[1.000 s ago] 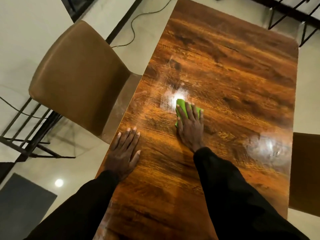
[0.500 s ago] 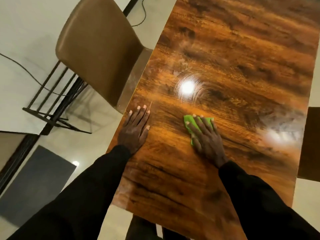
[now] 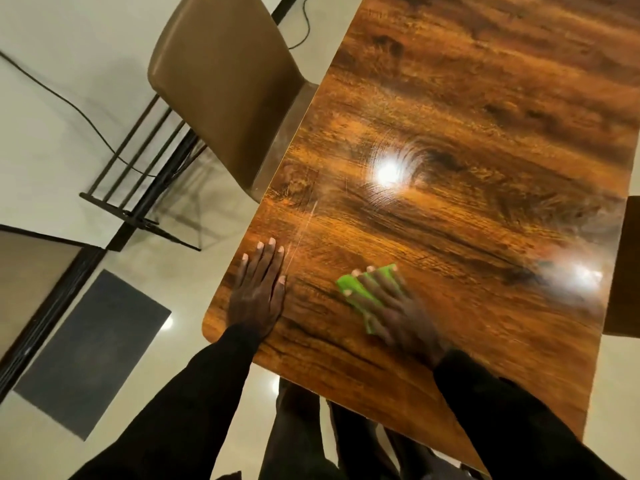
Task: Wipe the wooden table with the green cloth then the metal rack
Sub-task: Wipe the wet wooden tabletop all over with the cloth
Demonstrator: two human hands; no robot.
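Head: glossy wooden table (image 3: 485,98), cream floor (image 3: 69,32)

Surface (image 3: 485,109): bare wood runs ahead of both hands to the far end and across to the right edge. Left hand (image 3: 258,289) lies flat by the near left corner. Right hand (image 3: 394,306) presses the green cloth (image 3: 349,285) mid-width, with a strip of bare wood between the two hands. Brown chair (image 3: 221,81) blocks the left edge, backrest just beside it. Second brown chair (image 3: 623,271) sits at the right edge. On the floor to the left: cable (image 3: 69,103), grey mat (image 3: 90,351).
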